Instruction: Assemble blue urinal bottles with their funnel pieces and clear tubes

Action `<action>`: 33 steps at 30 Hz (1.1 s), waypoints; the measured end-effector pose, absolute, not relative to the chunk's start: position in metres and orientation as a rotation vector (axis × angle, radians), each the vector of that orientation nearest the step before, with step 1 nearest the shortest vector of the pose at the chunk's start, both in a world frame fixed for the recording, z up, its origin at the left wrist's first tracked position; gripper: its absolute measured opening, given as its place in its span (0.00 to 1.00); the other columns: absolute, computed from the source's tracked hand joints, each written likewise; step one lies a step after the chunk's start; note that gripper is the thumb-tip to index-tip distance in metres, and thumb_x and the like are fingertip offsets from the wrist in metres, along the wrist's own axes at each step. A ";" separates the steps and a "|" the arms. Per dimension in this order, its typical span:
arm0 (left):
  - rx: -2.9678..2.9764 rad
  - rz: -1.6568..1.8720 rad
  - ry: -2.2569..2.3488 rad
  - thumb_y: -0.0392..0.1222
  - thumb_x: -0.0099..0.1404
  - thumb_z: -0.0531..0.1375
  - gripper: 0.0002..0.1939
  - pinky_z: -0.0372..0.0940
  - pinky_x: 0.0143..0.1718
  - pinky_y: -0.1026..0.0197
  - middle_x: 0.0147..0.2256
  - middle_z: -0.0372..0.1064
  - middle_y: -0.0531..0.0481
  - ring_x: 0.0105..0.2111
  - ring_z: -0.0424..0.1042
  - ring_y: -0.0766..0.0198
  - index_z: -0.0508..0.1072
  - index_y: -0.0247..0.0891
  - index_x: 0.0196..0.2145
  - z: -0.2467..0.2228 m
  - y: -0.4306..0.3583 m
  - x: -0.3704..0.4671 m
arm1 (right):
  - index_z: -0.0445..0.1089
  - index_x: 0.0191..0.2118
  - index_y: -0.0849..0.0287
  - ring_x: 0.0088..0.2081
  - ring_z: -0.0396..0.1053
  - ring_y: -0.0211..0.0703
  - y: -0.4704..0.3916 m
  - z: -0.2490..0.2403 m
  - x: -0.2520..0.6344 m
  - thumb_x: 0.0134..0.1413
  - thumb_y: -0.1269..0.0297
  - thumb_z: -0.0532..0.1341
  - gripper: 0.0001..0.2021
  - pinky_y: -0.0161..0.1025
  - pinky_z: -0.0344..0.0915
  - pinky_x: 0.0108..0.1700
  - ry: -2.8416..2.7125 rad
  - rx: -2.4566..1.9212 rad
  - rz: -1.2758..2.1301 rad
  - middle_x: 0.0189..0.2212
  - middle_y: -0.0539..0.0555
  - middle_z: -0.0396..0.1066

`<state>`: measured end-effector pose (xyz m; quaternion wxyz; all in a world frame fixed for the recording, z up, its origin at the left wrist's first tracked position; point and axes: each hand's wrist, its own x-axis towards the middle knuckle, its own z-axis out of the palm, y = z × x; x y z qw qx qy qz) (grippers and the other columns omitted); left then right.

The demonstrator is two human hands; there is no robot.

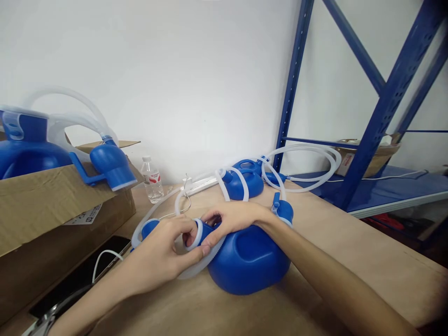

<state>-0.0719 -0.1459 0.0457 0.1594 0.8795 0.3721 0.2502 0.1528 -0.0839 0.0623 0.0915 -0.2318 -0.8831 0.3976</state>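
Note:
A blue plastic jug (250, 263) lies on the table in front of me, its neck pointing left. My left hand (175, 245) is closed on the whitish ring (199, 233) at the jug's mouth, fingers curled at the opening and thumb along the outside. Over the neck, my right hand (229, 221) is wrapped with its thumb pressing near the ring; some fingertips are hidden. A translucent tube (194, 270) runs below my hands. Behind my right wrist is a blue cap-like part (284, 210), and left of my left hand a blue cup-shaped end (150, 227).
An open cardboard box (66, 214) with blue jugs and tubes stands left. Behind are a water bottle (152, 181), a power strip (201, 185), another blue jug (245, 184) and coiled tubing (332, 161). A blue metal shelf (371, 116) rises at right.

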 end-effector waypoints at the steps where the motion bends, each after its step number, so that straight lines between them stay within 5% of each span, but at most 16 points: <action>1: 2.496 0.691 1.061 0.57 0.69 0.61 0.21 0.59 0.30 0.62 0.26 0.68 0.55 0.28 0.65 0.64 0.67 0.40 0.25 0.047 -0.143 -0.071 | 0.74 0.35 0.57 0.34 0.62 0.36 -0.084 0.062 0.153 0.56 0.50 0.72 0.16 0.34 0.58 0.39 -2.624 -0.687 1.193 0.30 0.44 0.67; 6: 2.376 0.586 1.018 0.58 0.67 0.63 0.25 0.55 0.26 0.63 0.22 0.61 0.56 0.25 0.60 0.66 0.63 0.40 0.22 0.052 -0.132 -0.072 | 0.73 0.32 0.58 0.31 0.58 0.34 -0.085 0.064 0.152 0.56 0.53 0.72 0.14 0.34 0.55 0.36 -2.621 -0.724 1.173 0.26 0.42 0.61; 11: 2.370 0.575 0.999 0.58 0.70 0.59 0.22 0.59 0.29 0.64 0.26 0.64 0.55 0.28 0.62 0.65 0.67 0.40 0.25 0.056 -0.133 -0.075 | 0.78 0.35 0.57 0.29 0.56 0.33 -0.085 0.063 0.153 0.56 0.55 0.72 0.11 0.35 0.53 0.33 -2.601 -0.773 1.195 0.25 0.41 0.61; 22: 2.192 0.521 0.950 0.53 0.67 0.62 0.21 0.49 0.23 0.66 0.23 0.52 0.58 0.24 0.51 0.68 0.62 0.39 0.23 0.064 -0.130 -0.076 | 0.78 0.36 0.57 0.29 0.59 0.34 -0.086 0.063 0.153 0.50 0.43 0.73 0.20 0.34 0.54 0.31 -2.576 -0.864 1.239 0.26 0.43 0.65; 33: 2.266 0.952 1.025 0.55 0.70 0.59 0.24 0.56 0.29 0.62 0.23 0.59 0.54 0.26 0.58 0.65 0.62 0.39 0.22 0.035 -0.140 -0.074 | 0.76 0.35 0.57 0.30 0.59 0.35 -0.085 0.063 0.155 0.53 0.45 0.72 0.19 0.35 0.52 0.31 -2.626 -0.844 1.158 0.25 0.43 0.63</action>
